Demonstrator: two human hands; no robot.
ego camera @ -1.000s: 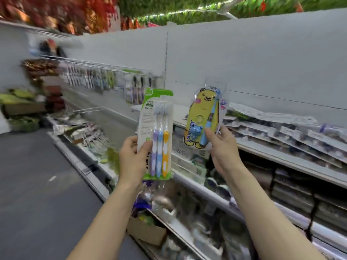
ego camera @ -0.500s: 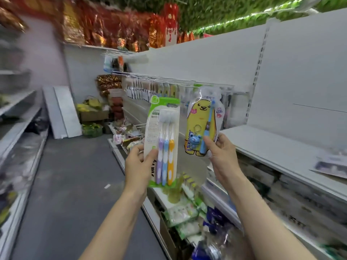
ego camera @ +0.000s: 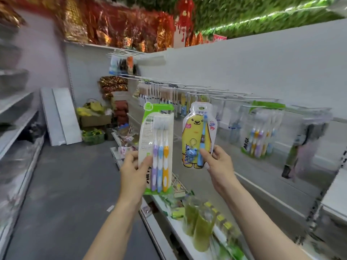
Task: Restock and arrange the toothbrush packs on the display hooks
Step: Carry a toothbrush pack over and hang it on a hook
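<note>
My left hand [ego camera: 134, 170] grips a green-edged three-toothbrush pack [ego camera: 156, 147] by its lower left side, held upright at chest height. My right hand [ego camera: 218, 164] pinches the lower right corner of a yellow bear-shaped child's toothbrush pack [ego camera: 197, 134] with a blue brush and blue keyring. Both packs are in the air in front of the display hooks [ego camera: 197, 89], a rail along the white back wall where several toothbrush packs hang. A matching three-brush pack [ego camera: 261, 132] hangs on the right part of the rail.
A low shelf [ego camera: 169, 229] below the hooks carries green bottles and small packets. The grey aisle floor [ego camera: 71, 184] runs to white boards [ego camera: 60, 115] leaning on the far wall, beside boxes of goods. Shelving lines the left side.
My view has swung further left along the aisle, so the hook rail with hanging packs now sits right behind both packs. Both hands keep the same grips.
</note>
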